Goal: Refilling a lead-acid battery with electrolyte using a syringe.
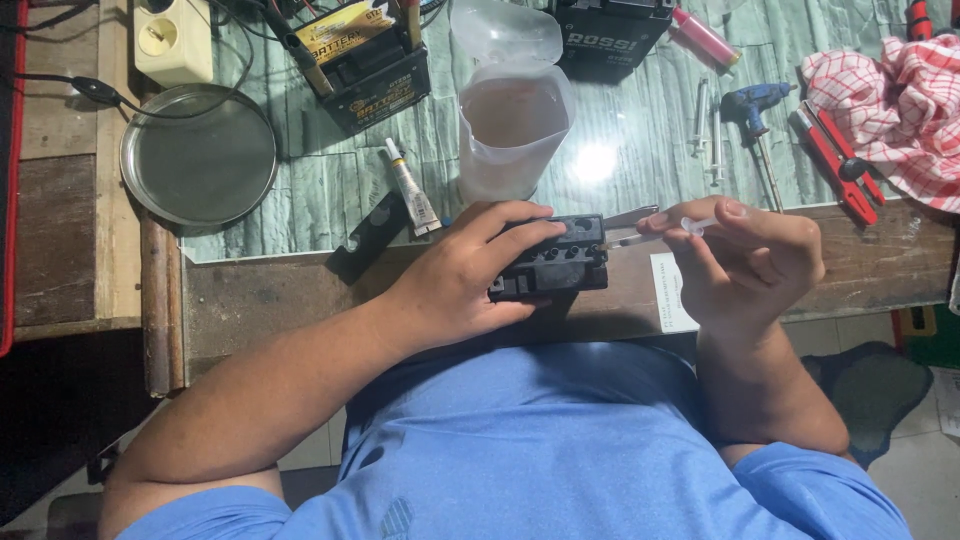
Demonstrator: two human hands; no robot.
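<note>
Looks like filling is only partway: the small black battery point(552, 258) is being gripped at the bench edge by the left hand point(470, 275) while a syringe point(655, 232) is being pinched in the right hand point(755, 262), tip at one port.

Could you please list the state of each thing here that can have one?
Small black battery case: held by left hand, filler holes uncovered.
Clear plastic syringe: gripped in right hand, tip at the case.
Translucent plastic jug: upright, lid open.
Round metal pan: empty.
</note>
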